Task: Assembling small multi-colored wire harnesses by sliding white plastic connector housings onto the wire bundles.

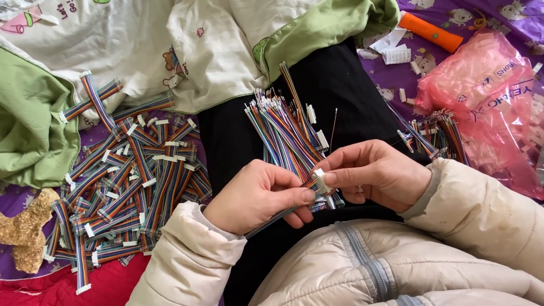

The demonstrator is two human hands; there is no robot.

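Observation:
My left hand (257, 196) pinches one multicoloured ribbon cable (277, 215) that runs out under its fingers. My right hand (375, 173) holds a small white plastic connector (320, 180) at the cable's end, thumb and forefinger closed on it. Both hands meet over my black-clad lap. Just beyond them a loose bundle of rainbow wires (285, 135) lies on the lap, wire ends pointing away from me.
A pile of finished rainbow cables with white connectors (127, 180) lies left on purple cloth. A smaller wire bundle (436, 134), a pink plastic bag of white parts (489, 95) and an orange tool (430, 31) lie right. A green and white blanket (161, 37) covers the far side.

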